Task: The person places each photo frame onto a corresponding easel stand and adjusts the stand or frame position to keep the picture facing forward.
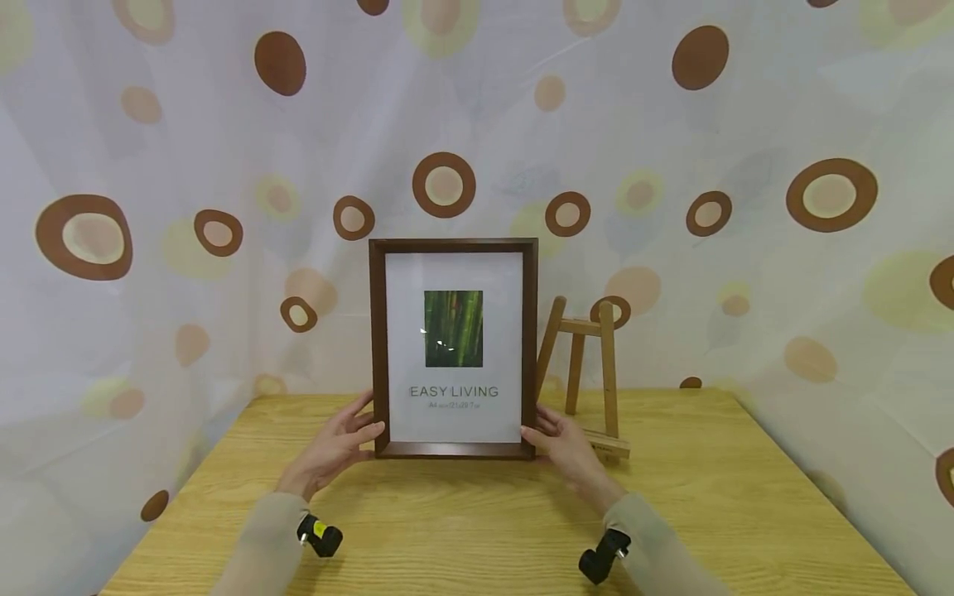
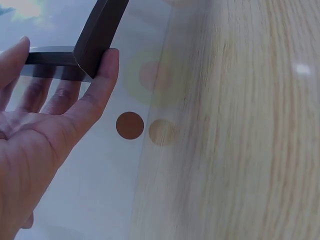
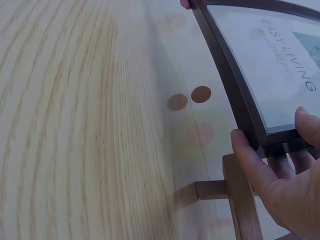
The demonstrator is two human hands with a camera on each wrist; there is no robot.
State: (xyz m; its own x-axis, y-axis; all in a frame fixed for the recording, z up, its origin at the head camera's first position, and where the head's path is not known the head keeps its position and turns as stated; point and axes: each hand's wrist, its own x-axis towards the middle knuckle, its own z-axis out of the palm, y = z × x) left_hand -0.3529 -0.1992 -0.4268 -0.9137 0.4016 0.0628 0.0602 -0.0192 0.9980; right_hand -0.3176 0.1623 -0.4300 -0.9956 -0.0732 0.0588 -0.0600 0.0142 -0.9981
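Upright between both hands is a dark brown picture frame, its white sheet showing a green bamboo picture and the words EASY LIVING. My left hand grips its lower left corner, thumb on the front edge and fingers behind. At the lower right corner my right hand holds it the same way. In the left wrist view the left hand has a finger along the frame's corner. The right wrist view shows the right hand with fingers under the frame's corner, which hangs above the table.
A small wooden easel stands on the table behind the right hand, partly hidden by the frame. The wooden table meets a white curtain with brown and beige circles at the back and sides.
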